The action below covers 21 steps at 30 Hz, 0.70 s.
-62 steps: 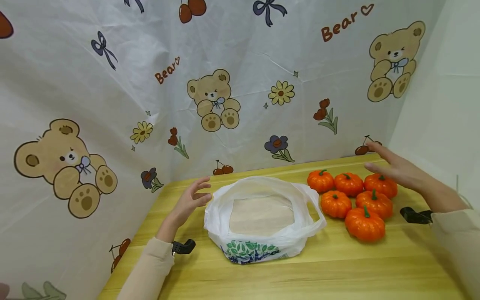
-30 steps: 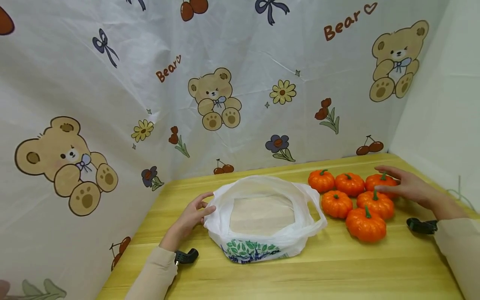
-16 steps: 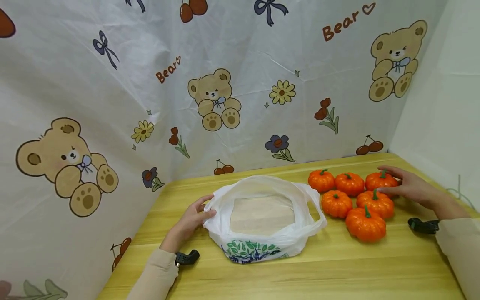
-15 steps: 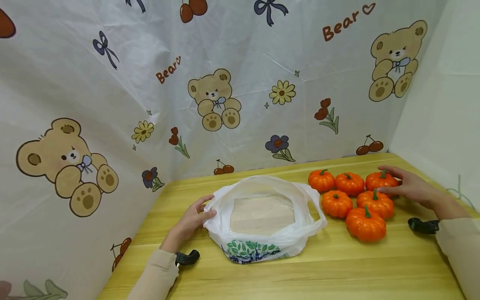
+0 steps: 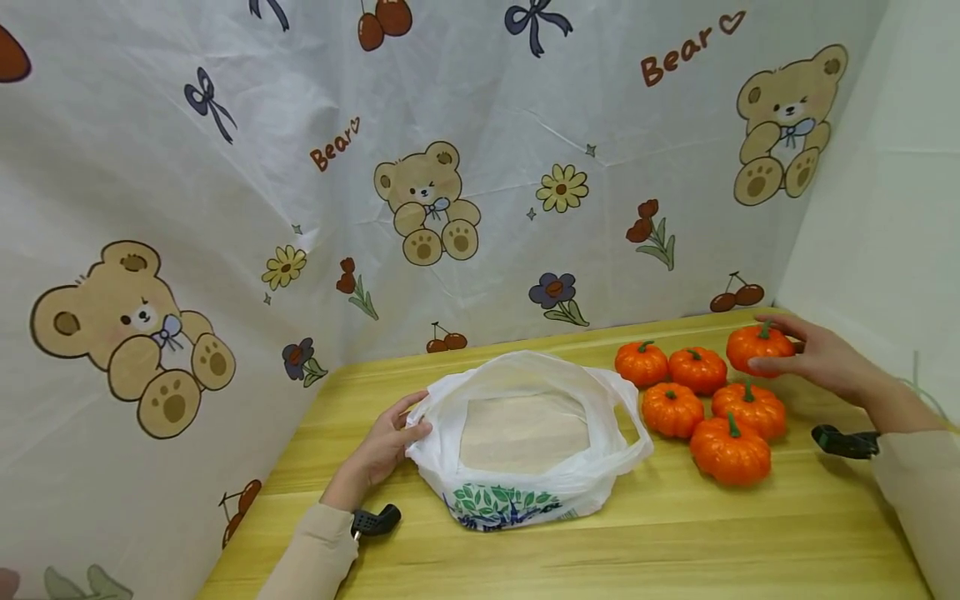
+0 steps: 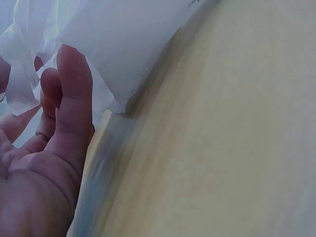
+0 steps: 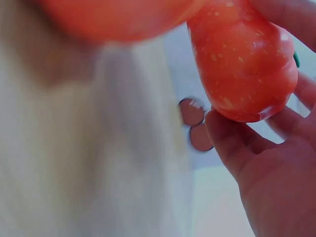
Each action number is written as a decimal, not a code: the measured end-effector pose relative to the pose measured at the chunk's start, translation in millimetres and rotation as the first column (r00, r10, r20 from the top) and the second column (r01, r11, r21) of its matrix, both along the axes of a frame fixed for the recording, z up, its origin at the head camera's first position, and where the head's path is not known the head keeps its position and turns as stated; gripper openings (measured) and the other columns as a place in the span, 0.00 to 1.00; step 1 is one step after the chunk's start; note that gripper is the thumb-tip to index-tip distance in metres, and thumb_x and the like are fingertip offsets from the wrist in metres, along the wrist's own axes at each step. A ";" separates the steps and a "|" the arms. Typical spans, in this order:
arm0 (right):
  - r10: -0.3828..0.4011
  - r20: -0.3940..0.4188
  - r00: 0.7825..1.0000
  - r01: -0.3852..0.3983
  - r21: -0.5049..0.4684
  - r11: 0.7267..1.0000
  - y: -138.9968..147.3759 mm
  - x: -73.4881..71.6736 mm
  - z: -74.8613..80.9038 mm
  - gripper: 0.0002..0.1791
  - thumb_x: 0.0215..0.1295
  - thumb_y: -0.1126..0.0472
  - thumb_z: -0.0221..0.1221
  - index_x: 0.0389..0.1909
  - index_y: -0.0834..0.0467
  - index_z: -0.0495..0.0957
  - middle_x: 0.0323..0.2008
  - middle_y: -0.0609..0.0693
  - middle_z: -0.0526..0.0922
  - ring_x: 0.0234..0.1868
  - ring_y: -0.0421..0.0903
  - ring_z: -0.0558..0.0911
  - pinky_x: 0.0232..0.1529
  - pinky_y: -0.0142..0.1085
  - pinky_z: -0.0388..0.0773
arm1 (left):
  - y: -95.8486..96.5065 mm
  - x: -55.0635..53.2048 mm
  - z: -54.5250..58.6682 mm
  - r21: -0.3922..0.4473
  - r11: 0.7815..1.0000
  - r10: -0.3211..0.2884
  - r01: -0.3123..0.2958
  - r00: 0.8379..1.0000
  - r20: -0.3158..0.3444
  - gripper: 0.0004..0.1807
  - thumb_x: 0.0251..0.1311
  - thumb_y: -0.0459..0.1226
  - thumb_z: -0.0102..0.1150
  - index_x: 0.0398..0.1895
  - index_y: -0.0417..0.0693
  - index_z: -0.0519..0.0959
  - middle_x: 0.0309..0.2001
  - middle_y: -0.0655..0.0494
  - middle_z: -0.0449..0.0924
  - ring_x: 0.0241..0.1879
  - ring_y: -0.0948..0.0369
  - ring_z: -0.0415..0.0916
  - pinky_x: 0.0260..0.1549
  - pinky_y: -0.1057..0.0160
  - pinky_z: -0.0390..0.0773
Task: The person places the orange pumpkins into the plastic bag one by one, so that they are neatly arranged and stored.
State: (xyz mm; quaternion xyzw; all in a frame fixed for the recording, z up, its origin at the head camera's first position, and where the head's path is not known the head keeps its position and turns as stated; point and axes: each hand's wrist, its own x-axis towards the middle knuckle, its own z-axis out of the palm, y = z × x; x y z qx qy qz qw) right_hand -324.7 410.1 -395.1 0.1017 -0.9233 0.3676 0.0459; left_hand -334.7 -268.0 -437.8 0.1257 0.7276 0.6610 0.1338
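Note:
My right hand grips a small orange pumpkin with a green stem, fingers behind it and thumb in front. In the right wrist view, that pumpkin is held just off the table. On the left, my left hand pinches the left rim of a white plastic bag, which lies with its mouth spread open. The left wrist view shows fingers and thumb around the bag's thin edge. A pale flat bottom shows inside the bag, and green leaves are printed on its front.
Several more orange pumpkins stand close together between the bag and my right hand. The yellow wood-grain table meets a bear-patterned curtain at the back and a white wall at the right.
My left hand has come in to the bag's rim and taken hold of it. My right hand has come down onto the back right pumpkin, gripped it and raised it slightly.

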 end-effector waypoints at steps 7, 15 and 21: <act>0.017 -0.009 1.000 -0.017 -0.005 1.000 -30.3 6.4 34.3 0.47 0.70 0.48 0.65 0.81 0.56 0.52 0.73 0.71 0.62 0.59 0.60 0.77 0.52 0.52 0.84 | 1.6 0.9 0.3 0.038 0.999 0.009 -0.010 1.000 0.012 0.39 0.70 0.32 0.61 0.81 0.53 0.57 0.71 0.44 0.66 0.53 0.60 0.80 0.47 0.58 0.89; 0.065 0.010 0.998 -0.064 -0.078 0.995 -64.2 11.8 57.4 0.43 0.72 0.50 0.63 0.81 0.54 0.52 0.71 0.65 0.64 0.65 0.68 0.72 0.52 0.42 0.80 | 0.2 2.4 0.5 0.053 0.999 0.005 -0.006 1.000 0.018 0.39 0.71 0.31 0.60 0.81 0.54 0.57 0.68 0.48 0.69 0.52 0.59 0.81 0.46 0.58 0.89; 0.092 0.044 0.995 -0.087 -0.105 0.991 -93.0 17.2 70.6 0.45 0.72 0.47 0.62 0.82 0.52 0.49 0.76 0.68 0.58 0.67 0.71 0.70 0.62 0.66 0.75 | -0.2 1.7 -0.5 0.061 0.998 -0.005 0.004 1.000 0.025 0.39 0.71 0.32 0.59 0.82 0.56 0.56 0.70 0.47 0.67 0.54 0.60 0.81 0.48 0.58 0.89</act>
